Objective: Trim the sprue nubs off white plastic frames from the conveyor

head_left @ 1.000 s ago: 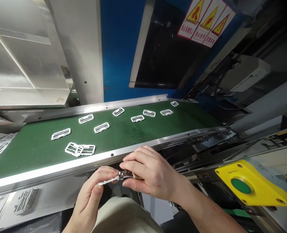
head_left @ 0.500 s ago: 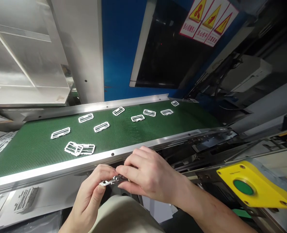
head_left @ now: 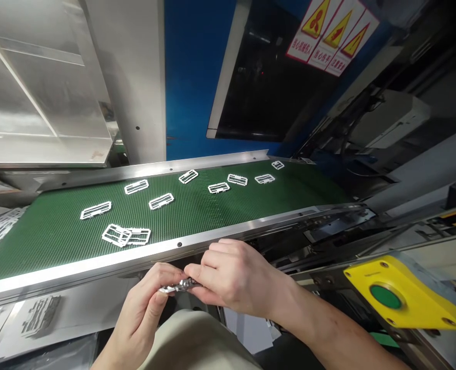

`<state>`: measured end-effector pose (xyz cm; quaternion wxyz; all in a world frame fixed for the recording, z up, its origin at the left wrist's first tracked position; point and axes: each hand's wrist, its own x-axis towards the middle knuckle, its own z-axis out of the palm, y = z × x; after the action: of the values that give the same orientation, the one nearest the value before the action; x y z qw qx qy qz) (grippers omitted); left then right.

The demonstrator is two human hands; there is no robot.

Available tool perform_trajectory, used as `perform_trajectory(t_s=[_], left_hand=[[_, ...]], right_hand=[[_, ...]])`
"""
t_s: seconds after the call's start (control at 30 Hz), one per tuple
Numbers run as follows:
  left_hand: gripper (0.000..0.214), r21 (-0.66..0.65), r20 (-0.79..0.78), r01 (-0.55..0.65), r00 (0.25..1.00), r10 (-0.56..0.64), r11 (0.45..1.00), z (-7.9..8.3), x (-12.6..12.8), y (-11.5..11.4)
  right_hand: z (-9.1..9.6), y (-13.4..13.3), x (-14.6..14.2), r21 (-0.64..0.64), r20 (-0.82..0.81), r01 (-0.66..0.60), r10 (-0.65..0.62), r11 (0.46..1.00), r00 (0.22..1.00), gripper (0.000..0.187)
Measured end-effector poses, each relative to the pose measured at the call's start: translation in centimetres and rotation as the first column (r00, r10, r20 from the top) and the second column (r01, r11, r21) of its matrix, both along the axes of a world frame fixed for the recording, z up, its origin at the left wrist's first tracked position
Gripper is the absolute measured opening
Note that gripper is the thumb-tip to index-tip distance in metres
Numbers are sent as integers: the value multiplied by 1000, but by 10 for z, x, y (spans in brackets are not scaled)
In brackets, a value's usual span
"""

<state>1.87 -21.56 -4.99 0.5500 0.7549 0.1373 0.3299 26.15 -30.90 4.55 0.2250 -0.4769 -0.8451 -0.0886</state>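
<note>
Just in front of the conveyor's near rail, my two hands meet. My left hand (head_left: 145,303) pinches a small white plastic frame (head_left: 166,290) between thumb and fingers. Wrapped in my right hand (head_left: 238,280) is a pair of metal nippers (head_left: 186,283), its head against the white frame. Its handles are mostly hidden by the fingers. Similar white frames lie scattered on the green conveyor belt (head_left: 189,221) beyond the hands. Two of them overlap, one frame (head_left: 114,235) resting partly on another frame (head_left: 140,236).
A yellow box with a green button (head_left: 385,296) stands at the right. Stacked white frames (head_left: 41,314) lie below the belt at left, and more frames (head_left: 4,223) sit at its left end. Behind rises a blue machine (head_left: 189,77) with a dark window.
My right hand has tilted and lowered slightly, and the nippers have turned a little against the white frame. The frames on the belt keep their places.
</note>
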Motion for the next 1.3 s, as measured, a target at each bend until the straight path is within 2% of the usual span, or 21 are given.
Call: perform_trajectory(t_s=[0.07,0.13,0.23,0.3,0.37,0.43,0.5,0.63,0.73,0.83,0.93,1.03,1.1,1.17,1.23,1.3], left_hand=[[41,-37,32,5,999,-4,999,-5,0,0],[43,-104,90,21,996,-12,994,-12,-1,-1],[48,-207,177,69,984,-31,976,-21,0,-5],[51,-272,236,100,971,-34,957,-24,1,-8],[52,-351,302,139,953,-28,926,-23,4,-11],[51,-423,353,173,935,-13,890,-22,6,-14],[49,-456,376,180,927,6,872,-22,7,-15],[51,-463,354,135,934,42,876,-20,4,-17],[52,-448,288,7,948,138,894,-20,0,-20],[31,-382,186,-287,907,377,878,-31,-8,-23],[47,-209,111,-574,790,603,791,-53,-25,-24],[57,-19,39,-748,662,748,663,-76,-53,-25],[57,58,-28,-810,583,812,583,-89,-76,-27],[56,86,-107,-837,531,840,540,-101,-99,-28],[59,70,-209,-859,485,849,507,-114,-124,-26],[67,37,-327,-899,402,855,437,-129,-153,-21]], right_hand=[[-5,2,1,-20,-113,-20,18,1000,993,31],[-7,2,3,-69,-294,-30,8,997,956,32],[-6,-1,3,-215,-549,-22,-102,976,830,36],[-4,-4,0,-305,-660,-45,-178,951,730,38],[-5,-6,-6,-357,-725,-98,-209,929,657,37],[-9,-7,-14,-365,-754,-143,-202,920,625,30],[-12,-5,-23,-350,-765,-170,-176,921,620,23],[-13,1,-33,-306,-762,-184,-124,934,636,13],[-13,7,-38,-305,-724,-152,-125,940,678,8],[-24,20,-50,-332,-696,-45,-212,942,686,10],[-48,39,-72,-450,-695,22,-366,893,619,14],[-75,58,-103,-552,-686,-62,-410,832,601,13],[-90,70,-124,-592,-679,-140,-398,794,616,13],[-101,80,-140,-626,-672,-213,-380,751,636,12],[-107,87,-151,-647,-666,-269,-358,713,654,12],[-109,92,-154,-662,-661,-297,-350,688,664,14]])
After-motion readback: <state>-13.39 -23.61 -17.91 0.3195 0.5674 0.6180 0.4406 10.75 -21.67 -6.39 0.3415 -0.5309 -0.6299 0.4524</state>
